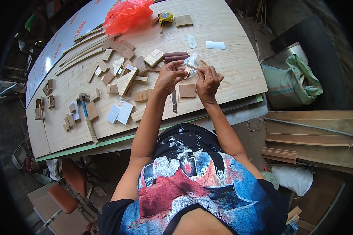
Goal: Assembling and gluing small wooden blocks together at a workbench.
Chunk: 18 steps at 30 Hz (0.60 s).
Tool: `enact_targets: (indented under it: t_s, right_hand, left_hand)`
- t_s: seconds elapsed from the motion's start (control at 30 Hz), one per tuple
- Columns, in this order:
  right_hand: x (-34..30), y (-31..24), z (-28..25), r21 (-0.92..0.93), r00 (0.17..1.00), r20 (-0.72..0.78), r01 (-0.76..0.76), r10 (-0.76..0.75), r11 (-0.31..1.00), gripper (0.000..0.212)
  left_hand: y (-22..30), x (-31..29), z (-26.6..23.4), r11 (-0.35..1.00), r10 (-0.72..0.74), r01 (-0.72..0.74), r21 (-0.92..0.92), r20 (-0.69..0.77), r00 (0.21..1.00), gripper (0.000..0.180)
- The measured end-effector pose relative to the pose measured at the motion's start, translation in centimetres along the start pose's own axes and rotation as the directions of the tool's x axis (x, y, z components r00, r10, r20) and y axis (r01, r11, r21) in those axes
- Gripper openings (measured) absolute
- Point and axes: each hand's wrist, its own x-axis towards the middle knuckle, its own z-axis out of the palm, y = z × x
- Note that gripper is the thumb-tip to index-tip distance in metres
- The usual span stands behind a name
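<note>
Over the near right part of the table, my left hand [170, 77] and my right hand [208, 83] are raised close together, fingers pinched. A thin pale strip [192, 66] reaches from my right fingertips toward my left ones. What my left fingers pinch is too small to make out. Crumpled clear plastic [191, 60] shows between the hands; whether it is held or lies behind them I cannot tell. Beneath my hands lie a square wood block [187, 91] and a dark flat metal strip [174, 102]. Dark red-brown sticks [175, 55] lie just beyond my left hand.
Wood blocks [144, 95] and long slats [82, 55] cover the table's [231, 39] left and middle. A hammer [88, 119] lies at the near left. A red plastic bag [128, 16] and a yellow tape measure [166, 17] are at the far side. A sack [290, 84] stands right.
</note>
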Motion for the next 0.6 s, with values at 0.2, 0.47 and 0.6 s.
enact_targets:
  t_s: [0.2,0.47,0.6]
  right_hand:
    - [-0.2,0.3,0.0,0.025,1.000,0.002,0.012,-0.013,1.000,0.003]
    - [0.1,0.6,0.0,0.000,0.999,-0.023,0.025,-0.025,1.000,0.004]
    - [1.1,1.2,0.1,-0.051,0.997,-0.081,0.016,-0.021,0.999,0.005]
  left_hand:
    - [-0.1,-0.2,0.3,0.999,-0.025,0.026,0.029,-0.032,0.999,0.043]
    - [0.3,-0.6,0.7,0.997,-0.020,0.022,0.077,-0.024,1.000,0.045]
    - [0.3,-0.8,0.8,0.997,-0.040,0.036,0.071,0.044,0.998,0.044]
